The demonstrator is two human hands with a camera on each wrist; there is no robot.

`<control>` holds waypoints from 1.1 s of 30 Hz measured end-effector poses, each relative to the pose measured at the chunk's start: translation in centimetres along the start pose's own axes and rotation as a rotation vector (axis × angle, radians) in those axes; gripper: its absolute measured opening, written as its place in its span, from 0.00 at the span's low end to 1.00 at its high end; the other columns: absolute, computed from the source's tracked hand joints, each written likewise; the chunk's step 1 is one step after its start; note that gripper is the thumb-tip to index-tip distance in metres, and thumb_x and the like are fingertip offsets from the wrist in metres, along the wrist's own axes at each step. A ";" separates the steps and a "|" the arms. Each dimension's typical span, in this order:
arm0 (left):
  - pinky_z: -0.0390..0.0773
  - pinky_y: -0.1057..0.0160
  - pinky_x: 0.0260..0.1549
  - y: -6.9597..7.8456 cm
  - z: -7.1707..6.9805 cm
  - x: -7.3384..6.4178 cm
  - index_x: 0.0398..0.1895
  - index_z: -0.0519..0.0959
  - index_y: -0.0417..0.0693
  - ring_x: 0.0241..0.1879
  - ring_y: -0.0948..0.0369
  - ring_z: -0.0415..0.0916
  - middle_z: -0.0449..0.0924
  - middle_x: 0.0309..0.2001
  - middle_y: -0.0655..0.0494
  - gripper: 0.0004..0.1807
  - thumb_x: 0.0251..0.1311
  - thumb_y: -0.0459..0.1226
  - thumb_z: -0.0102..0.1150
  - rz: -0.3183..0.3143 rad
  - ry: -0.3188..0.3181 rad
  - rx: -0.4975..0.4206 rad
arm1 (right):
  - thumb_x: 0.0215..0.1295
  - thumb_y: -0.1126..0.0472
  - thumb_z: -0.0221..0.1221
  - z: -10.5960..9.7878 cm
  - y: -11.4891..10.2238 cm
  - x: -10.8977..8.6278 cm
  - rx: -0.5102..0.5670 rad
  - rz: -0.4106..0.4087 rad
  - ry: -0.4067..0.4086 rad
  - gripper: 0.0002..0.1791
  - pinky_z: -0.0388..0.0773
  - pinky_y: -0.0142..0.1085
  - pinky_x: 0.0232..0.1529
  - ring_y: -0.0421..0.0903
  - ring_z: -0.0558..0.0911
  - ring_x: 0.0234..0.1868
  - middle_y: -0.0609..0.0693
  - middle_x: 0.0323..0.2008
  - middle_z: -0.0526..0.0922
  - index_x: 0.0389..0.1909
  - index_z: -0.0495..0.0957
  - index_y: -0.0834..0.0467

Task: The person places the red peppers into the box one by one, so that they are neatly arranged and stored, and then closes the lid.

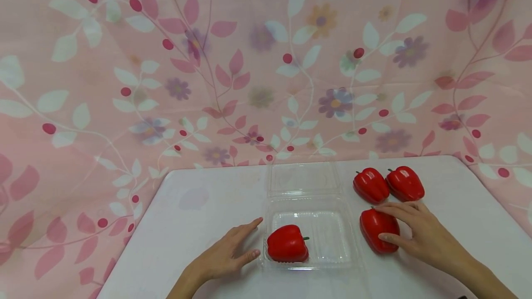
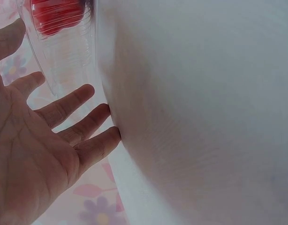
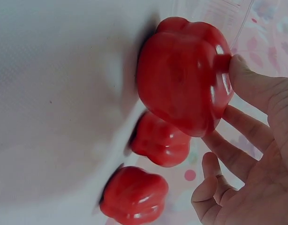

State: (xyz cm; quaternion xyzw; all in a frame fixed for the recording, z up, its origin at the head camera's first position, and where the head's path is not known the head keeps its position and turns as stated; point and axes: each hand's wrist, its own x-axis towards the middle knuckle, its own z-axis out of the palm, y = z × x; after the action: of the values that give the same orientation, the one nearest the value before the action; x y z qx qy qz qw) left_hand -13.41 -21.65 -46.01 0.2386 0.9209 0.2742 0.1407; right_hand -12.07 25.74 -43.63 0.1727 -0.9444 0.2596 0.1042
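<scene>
My right hand holds a red bell pepper on the table, thumb on its near side and fingers over its far end. In the right wrist view the thumb presses this pepper and fingertips reach behind it. My left hand, fingers spread and holding nothing, is beside the left wall of a clear plastic clamshell box. Inside the box, at its front left, another red bell pepper lies on its side, its green stem pointing right. The left wrist view shows the left palm below the box.
Two more red bell peppers, a left one and a right one, lie side by side behind my right hand. The box's lid is folded back flat. A floral cloth hangs behind the white table.
</scene>
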 end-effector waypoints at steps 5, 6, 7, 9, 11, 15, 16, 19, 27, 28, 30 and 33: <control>0.71 0.34 0.54 0.1 0.0 0.0 0.78 0.52 0.72 0.67 0.52 0.62 0.61 0.72 0.62 0.40 0.65 0.62 0.51 0.002 0.001 -0.008 | 0.39 0.45 0.79 0.0 0.2 -0.2 -0.028 0.032 -0.003 0.38 0.82 0.57 0.35 0.54 0.72 0.50 0.55 0.50 0.81 0.55 0.81 0.50; 0.71 0.34 0.54 0.1 0.0 0.0 0.78 0.52 0.71 0.67 0.52 0.62 0.61 0.72 0.62 0.40 0.65 0.62 0.51 0.002 0.002 -0.009 | 0.39 0.45 0.79 -0.1 0.2 -0.2 -0.031 0.035 -0.005 0.38 0.82 0.58 0.36 0.55 0.72 0.50 0.56 0.51 0.81 0.55 0.81 0.51; 0.71 0.34 0.53 0.1 0.1 0.0 0.78 0.52 0.71 0.67 0.52 0.62 0.62 0.72 0.62 0.40 0.65 0.62 0.51 0.000 0.001 -0.011 | 0.39 0.44 0.79 -0.1 0.2 -0.2 -0.035 0.039 -0.006 0.38 0.81 0.59 0.36 0.56 0.72 0.50 0.57 0.51 0.81 0.55 0.81 0.51; 0.71 0.34 0.53 0.0 0.1 0.0 0.78 0.52 0.71 0.67 0.51 0.61 0.61 0.72 0.62 0.40 0.65 0.62 0.51 0.000 0.003 -0.010 | 0.39 0.44 0.79 -0.1 0.2 -0.3 -0.046 0.048 -0.004 0.38 0.81 0.59 0.36 0.56 0.71 0.50 0.57 0.51 0.81 0.55 0.81 0.51; 0.71 0.34 0.53 0.0 0.1 0.0 0.78 0.52 0.72 0.67 0.51 0.61 0.61 0.72 0.62 0.40 0.65 0.62 0.51 0.000 0.004 -0.009 | 0.39 0.43 0.78 -0.1 0.2 -0.3 -0.053 0.057 -0.005 0.38 0.81 0.60 0.37 0.57 0.71 0.50 0.58 0.51 0.80 0.55 0.81 0.51; 0.71 0.34 0.54 0.0 0.1 0.0 0.78 0.52 0.72 0.67 0.51 0.61 0.61 0.72 0.62 0.40 0.65 0.62 0.51 0.000 0.008 -0.005 | 0.39 0.41 0.78 -0.1 0.2 -0.4 -0.073 0.077 0.007 0.39 0.81 0.59 0.36 0.56 0.71 0.49 0.58 0.49 0.80 0.54 0.82 0.53; 0.71 0.34 0.54 0.0 0.1 0.0 0.78 0.52 0.72 0.67 0.51 0.61 0.61 0.72 0.62 0.40 0.65 0.63 0.51 -0.001 0.008 -0.005 | 0.39 0.40 0.78 -0.1 0.2 -0.4 -0.074 0.083 0.006 0.39 0.81 0.59 0.35 0.57 0.70 0.49 0.59 0.48 0.80 0.54 0.82 0.54; 0.71 0.34 0.53 -0.1 0.1 0.0 0.78 0.52 0.72 0.67 0.52 0.61 0.61 0.72 0.62 0.40 0.64 0.63 0.51 -0.002 0.008 -0.005 | 0.39 0.37 0.76 0.0 0.3 -0.5 -0.079 0.107 0.004 0.41 0.81 0.58 0.34 0.57 0.70 0.48 0.58 0.46 0.80 0.54 0.83 0.55; 0.71 0.33 0.53 -0.2 0.2 0.0 0.78 0.52 0.73 0.67 0.51 0.61 0.61 0.72 0.62 0.39 0.65 0.63 0.50 0.001 0.014 -0.003 | 0.39 0.32 0.74 0.1 0.3 -0.6 -0.112 0.151 0.007 0.43 0.82 0.57 0.32 0.57 0.71 0.45 0.54 0.40 0.80 0.54 0.83 0.55; 0.71 0.33 0.53 -0.2 0.2 0.0 0.78 0.52 0.73 0.67 0.52 0.61 0.61 0.72 0.62 0.39 0.65 0.63 0.50 0.001 0.015 -0.002 | 0.39 0.31 0.73 0.2 0.3 -0.7 -0.120 0.154 0.011 0.43 0.82 0.56 0.32 0.56 0.71 0.45 0.52 0.39 0.80 0.53 0.83 0.55; 0.71 0.34 0.53 -0.2 0.2 0.0 0.78 0.52 0.73 0.67 0.52 0.61 0.61 0.72 0.62 0.39 0.65 0.62 0.50 0.003 0.016 -0.003 | 0.39 0.30 0.73 0.2 0.2 -0.7 -0.134 0.156 0.017 0.43 0.82 0.55 0.32 0.54 0.71 0.44 0.50 0.36 0.79 0.53 0.84 0.55; 0.71 0.34 0.53 -0.2 0.2 0.0 0.78 0.52 0.72 0.67 0.52 0.61 0.61 0.72 0.62 0.39 0.65 0.62 0.50 0.007 0.016 -0.006 | 0.38 0.29 0.72 0.2 0.1 -0.6 -0.152 0.153 0.017 0.44 0.82 0.52 0.30 0.53 0.71 0.42 0.47 0.33 0.78 0.53 0.83 0.54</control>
State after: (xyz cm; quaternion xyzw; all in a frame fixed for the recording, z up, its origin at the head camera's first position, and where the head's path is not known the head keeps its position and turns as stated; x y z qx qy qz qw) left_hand -13.39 -21.75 -46.33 0.2392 0.9203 0.2795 0.1334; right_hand -11.53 25.93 -44.01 0.0895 -0.9708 0.1961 0.1050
